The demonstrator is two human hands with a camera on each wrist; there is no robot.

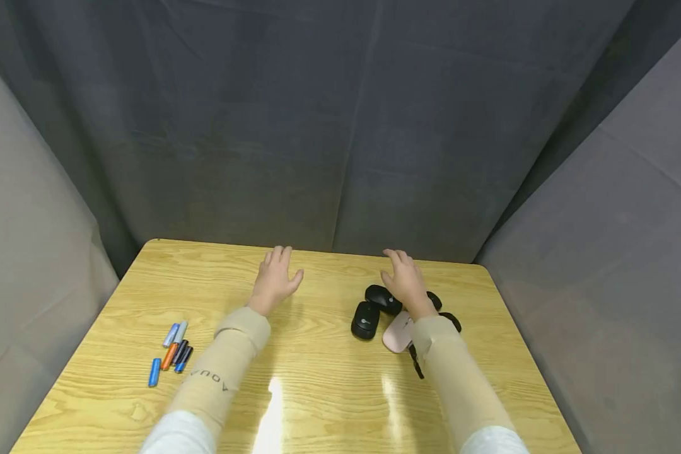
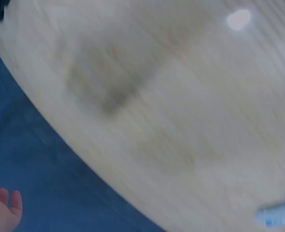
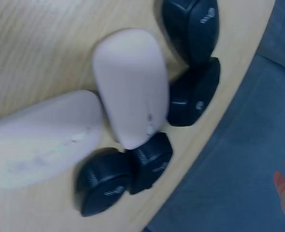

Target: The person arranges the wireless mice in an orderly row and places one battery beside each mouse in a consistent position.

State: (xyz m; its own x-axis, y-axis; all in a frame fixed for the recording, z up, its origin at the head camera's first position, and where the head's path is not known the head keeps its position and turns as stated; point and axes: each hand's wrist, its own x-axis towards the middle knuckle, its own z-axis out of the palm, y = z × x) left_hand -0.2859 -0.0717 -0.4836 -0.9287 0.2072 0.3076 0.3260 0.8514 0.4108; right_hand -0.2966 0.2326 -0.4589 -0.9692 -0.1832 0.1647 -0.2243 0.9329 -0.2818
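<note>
My left hand [image 1: 273,282] hovers over the back of the table with fingers extended and holds nothing; its fingertips also show in the left wrist view [image 2: 7,208]. My right hand [image 1: 407,282], fingers spread and empty, is above a cluster of computer mice. Black mice [image 1: 366,320] [image 1: 383,299] lie left of the right wrist, with a pink mouse [image 1: 398,332] beside them. The right wrist view has a pink mouse [image 3: 132,87], a pale mouse [image 3: 46,140] and several black mice [image 3: 193,92] close together.
On the left side of the wooden table [image 1: 318,403] lie several markers or marker-like sticks: blue [image 1: 154,372], orange [image 1: 169,357], dark and pale ones. A grey curtain [image 1: 232,126] hangs behind the table's back edge, and light cloth [image 1: 601,252] stands along both sides.
</note>
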